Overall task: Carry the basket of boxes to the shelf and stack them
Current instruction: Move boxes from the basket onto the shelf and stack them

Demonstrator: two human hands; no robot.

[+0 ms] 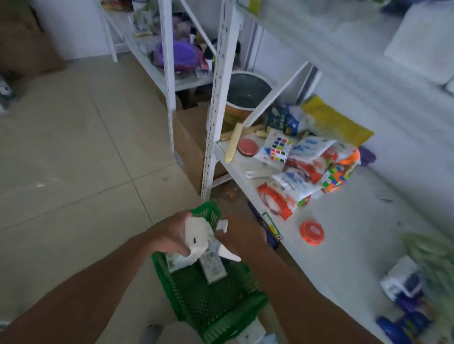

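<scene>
A green plastic lattice basket (pixel 213 306) sits low in front of me, beside the white shelf (pixel 354 234). Over its far end, my left hand (pixel 169 234) grips a white box (pixel 198 235) from the left. My right hand (pixel 235 229) holds white boxes from the right side, among them a long printed one (pixel 213 266) that slants down into the basket. Another small white box (pixel 178 262) lies against the basket's left wall. The fingers of my right hand are partly hidden behind the boxes.
The shelf board holds puzzle cubes (pixel 279 149), snack bags (pixel 306 164), an orange tape roll (pixel 312 232) and a metal pot (pixel 246 92). Two white packets (pixel 260 342) lie on the floor by the basket. A second rack (pixel 163 51) stands behind; tiled floor lies to the left.
</scene>
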